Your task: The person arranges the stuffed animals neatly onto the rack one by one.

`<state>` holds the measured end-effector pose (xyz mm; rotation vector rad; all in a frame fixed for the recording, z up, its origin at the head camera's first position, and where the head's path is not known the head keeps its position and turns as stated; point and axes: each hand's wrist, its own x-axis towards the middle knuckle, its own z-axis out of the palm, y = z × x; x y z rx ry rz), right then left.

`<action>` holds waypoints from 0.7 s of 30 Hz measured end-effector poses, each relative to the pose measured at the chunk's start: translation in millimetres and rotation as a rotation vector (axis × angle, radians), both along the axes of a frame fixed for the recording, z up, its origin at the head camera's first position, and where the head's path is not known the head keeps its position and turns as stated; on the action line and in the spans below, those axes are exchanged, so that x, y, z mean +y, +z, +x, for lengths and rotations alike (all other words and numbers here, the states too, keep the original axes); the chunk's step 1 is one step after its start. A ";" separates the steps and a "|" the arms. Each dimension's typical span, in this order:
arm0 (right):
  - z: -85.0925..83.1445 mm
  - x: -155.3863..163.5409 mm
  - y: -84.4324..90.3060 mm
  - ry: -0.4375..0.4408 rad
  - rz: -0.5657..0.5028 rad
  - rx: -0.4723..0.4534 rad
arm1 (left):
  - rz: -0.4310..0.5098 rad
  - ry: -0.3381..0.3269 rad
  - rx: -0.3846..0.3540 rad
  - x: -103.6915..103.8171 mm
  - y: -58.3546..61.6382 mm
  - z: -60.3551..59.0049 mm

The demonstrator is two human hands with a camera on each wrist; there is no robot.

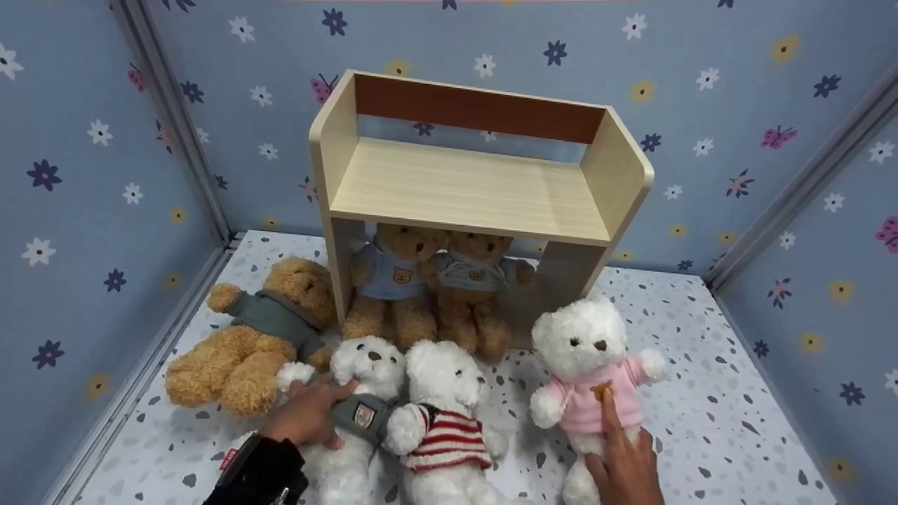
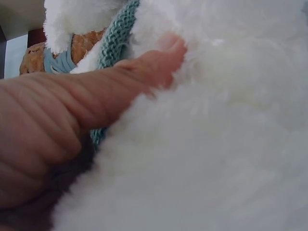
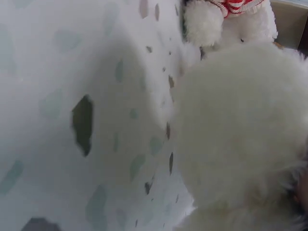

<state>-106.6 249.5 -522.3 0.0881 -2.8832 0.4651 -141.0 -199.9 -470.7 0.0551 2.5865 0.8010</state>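
Note:
A white teddy bear in a grey-green knit top [image 1: 370,414] leans back at the front centre-left. My left hand [image 1: 309,414] holds its side, with the thumb [image 2: 149,67] pressed into the fur below the knit hem. Farther right is a white teddy bear in a pink shirt [image 1: 596,407], tilted back. My right hand [image 1: 624,456] grips its lower body, the index finger straight up its front to the brown emblem and the thumb at a leg. Part of this grip is hidden. Between them lies a white teddy bear in a red-striped sweater [image 1: 452,435], touching the grey-green one.
A small wooden shelf [image 1: 463,186] stands at the back. Two brown teddy bears in light blue tops [image 1: 396,273] sit in its lower bay. A brown teddy bear in a dark green top [image 1: 270,322] reclines at its left. Patterned panels [image 1: 793,161] enclose the speckled table [image 1: 729,421].

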 end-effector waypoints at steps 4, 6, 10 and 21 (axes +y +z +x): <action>0.6 6.1 0.4 -0.032 0.025 -0.107 | 0.009 -0.003 -0.006 0.6 -1.0 -0.2; 0.4 7.7 0.6 -0.043 0.028 -0.142 | 0.023 0.001 -0.017 1.4 -0.9 0.1; -1.1 8.2 0.6 -0.055 0.032 -0.188 | 0.018 -0.003 -0.017 4.0 -1.2 0.7; -1.5 5.5 -1.2 -0.091 0.024 -0.234 | 0.109 -0.007 0.042 2.7 30.5 31.3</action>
